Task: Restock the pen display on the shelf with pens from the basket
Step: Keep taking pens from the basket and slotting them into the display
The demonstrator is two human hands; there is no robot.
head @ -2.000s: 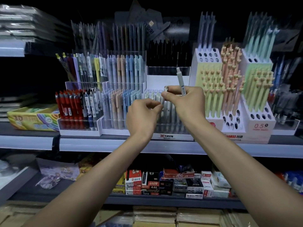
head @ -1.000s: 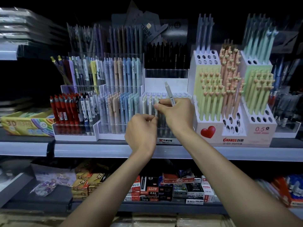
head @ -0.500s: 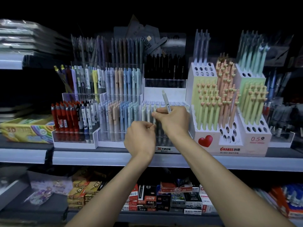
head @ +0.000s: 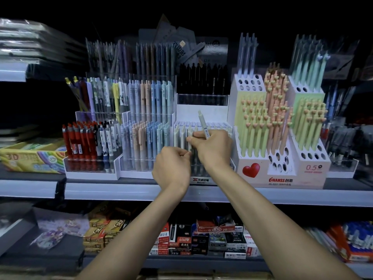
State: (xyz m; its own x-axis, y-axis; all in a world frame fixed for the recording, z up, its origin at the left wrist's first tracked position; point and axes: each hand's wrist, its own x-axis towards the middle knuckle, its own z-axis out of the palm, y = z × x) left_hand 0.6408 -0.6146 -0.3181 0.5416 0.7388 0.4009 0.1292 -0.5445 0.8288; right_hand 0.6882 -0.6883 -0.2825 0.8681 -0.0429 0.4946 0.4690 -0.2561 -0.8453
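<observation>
1. Grips a spare pen (head: 202,123) upright in the right hand (head: 214,150), fingers curled round its lower barrel, tip poking up above the knuckles; pinches, with the thumb and forefinger of that same hand, the top of a pale pen (head: 189,141) in the front row of the pen display (head: 216,110).
2. Brings the left hand (head: 171,170) in just below, fingers curled, fingertips at the lower barrel of that pale pen and seemingly pinching it to steady it; cannot tell whether anything else sits inside the fist.
3. Works at the shelf (head: 121,191), with the display standing between clear racks of pastel pens (head: 147,138) to the left and a heart-printed stand (head: 282,178) to the right.
4. Judged as partway done: front row already lined with pale pens; one being seated, one more waiting in hand; gridded tier behind looking mostly unfilled.
5. Shows no basket anywhere, so no telling how much stock remains; likely needs several more pens to fill the rear slots.
</observation>
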